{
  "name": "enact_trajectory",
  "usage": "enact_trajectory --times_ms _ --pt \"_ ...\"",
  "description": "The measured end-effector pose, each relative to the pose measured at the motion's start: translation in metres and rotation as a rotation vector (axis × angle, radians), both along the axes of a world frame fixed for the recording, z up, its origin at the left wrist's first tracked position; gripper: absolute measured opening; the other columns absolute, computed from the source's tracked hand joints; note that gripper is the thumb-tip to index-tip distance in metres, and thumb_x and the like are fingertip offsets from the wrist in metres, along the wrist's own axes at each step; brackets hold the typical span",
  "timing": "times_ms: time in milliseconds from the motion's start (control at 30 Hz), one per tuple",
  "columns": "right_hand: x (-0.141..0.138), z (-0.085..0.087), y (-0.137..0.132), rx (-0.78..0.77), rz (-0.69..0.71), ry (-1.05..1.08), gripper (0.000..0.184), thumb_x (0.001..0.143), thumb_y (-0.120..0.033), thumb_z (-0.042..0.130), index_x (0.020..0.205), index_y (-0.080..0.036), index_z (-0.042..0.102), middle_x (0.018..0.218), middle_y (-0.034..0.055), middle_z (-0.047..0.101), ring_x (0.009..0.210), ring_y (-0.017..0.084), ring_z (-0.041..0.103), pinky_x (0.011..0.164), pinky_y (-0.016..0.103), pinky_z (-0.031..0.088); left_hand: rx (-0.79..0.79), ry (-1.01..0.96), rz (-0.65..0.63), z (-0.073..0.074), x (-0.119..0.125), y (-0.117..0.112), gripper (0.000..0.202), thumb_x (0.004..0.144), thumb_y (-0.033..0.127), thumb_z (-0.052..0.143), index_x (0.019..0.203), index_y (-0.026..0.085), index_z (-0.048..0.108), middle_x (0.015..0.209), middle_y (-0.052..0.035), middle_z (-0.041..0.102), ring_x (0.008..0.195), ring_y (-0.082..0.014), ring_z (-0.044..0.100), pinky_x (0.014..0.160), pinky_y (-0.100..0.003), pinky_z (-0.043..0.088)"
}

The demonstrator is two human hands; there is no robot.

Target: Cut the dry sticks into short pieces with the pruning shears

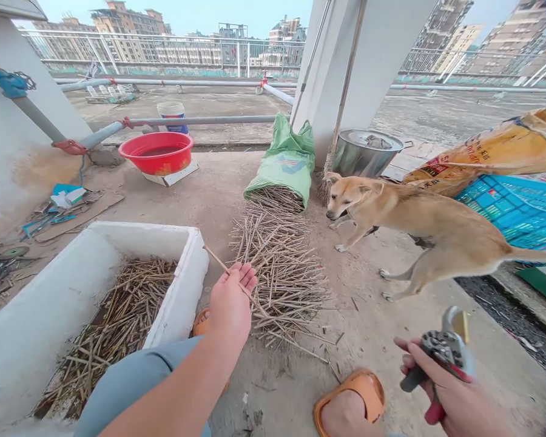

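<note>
Gripping a thin dry stalk in curled fingers, the left hand sat just beside a loose pile of brittle cut stalks on rough concrete. Closed tight, the right hand held metal pruning shears with red-and-black handles. Shorter stalk pieces filled a white foam box at left.

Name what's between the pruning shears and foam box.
Head view: a loose pile of cut dry stems and the left hand lie between the pruning shears and foam box.
</note>
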State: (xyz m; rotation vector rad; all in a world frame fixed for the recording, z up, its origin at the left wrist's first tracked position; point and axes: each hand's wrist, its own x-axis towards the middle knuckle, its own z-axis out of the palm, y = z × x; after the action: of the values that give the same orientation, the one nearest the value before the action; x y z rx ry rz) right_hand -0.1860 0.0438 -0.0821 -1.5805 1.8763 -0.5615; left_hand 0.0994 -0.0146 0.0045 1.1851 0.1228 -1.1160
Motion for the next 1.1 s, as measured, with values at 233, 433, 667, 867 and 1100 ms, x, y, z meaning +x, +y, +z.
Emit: enact_trajectory --times_ms 233,433,667,867,1100 --pt "0.095 -0.082 -0.080 0.171 -0.043 -0.061 0.018 0.081 -0.033 0.054 0.076 -0.017 0.058 0.060 -0.0033 0.057 0.060 0.015 0.056 0.060 0.028 0.046 0.071 0.026 0.024 -0.005 0.004 0.001 0.014 0.085 0.010 0.042 0.089 0.012 0.055 0.085 -0.0095 0.063 0.072 -0.0109 0.062 0.067 -0.023 0.052" --pt "0.175 -0.142 -0.133 0.322 0.081 0.129 0.024 0.086 -0.037 0.051 0.093 -0.015 0.059 0.089 0.0030 0.062 0.076 0.014 0.059 0.071 0.034 0.049 0.063 0.054 0.023 -0.005 -0.001 -0.006 0.012 0.083 0.009 0.045 0.088 0.011 0.056 0.078 -0.0074 0.062 0.067 -0.0100 0.061 0.062 -0.020 0.051" --pt "0.164 -0.146 -0.132 0.269 0.154 0.291 0.023 0.088 -0.035 0.047 0.090 -0.015 0.057 0.079 0.0008 0.060 0.068 0.013 0.057 0.065 0.032 0.047 0.076 0.087 0.017 -0.001 -0.001 -0.011 0.013 0.082 0.009 0.046 0.087 0.012 0.057 0.075 -0.0068 0.062 0.065 -0.0105 0.060 0.060 -0.021 0.050" --pt "0.131 -0.099 -0.163 -0.076 0.348 0.341 0.039 0.076 -0.003 0.039 0.113 -0.013 0.043 0.123 0.0116 0.049 0.110 0.019 0.046 0.089 0.029 0.035 0.127 0.135 -0.014 -0.009 -0.008 0.001 0.012 0.084 0.010 0.043 0.087 0.011 0.055 0.069 -0.0050 0.060 0.058 -0.0102 0.057 0.055 -0.022 0.046" --pt "0.152 -0.089 -0.234 -0.061 0.565 0.327 0.015 0.083 -0.027 0.054 0.092 -0.015 0.057 0.097 0.0041 0.059 0.089 0.019 0.055 0.082 0.040 0.041 0.271 0.205 -0.236 -0.047 -0.026 0.001 0.013 0.088 0.012 0.036 0.084 0.012 0.048 0.057 -0.0012 0.056 0.045 -0.0085 0.050 0.045 -0.021 0.038"
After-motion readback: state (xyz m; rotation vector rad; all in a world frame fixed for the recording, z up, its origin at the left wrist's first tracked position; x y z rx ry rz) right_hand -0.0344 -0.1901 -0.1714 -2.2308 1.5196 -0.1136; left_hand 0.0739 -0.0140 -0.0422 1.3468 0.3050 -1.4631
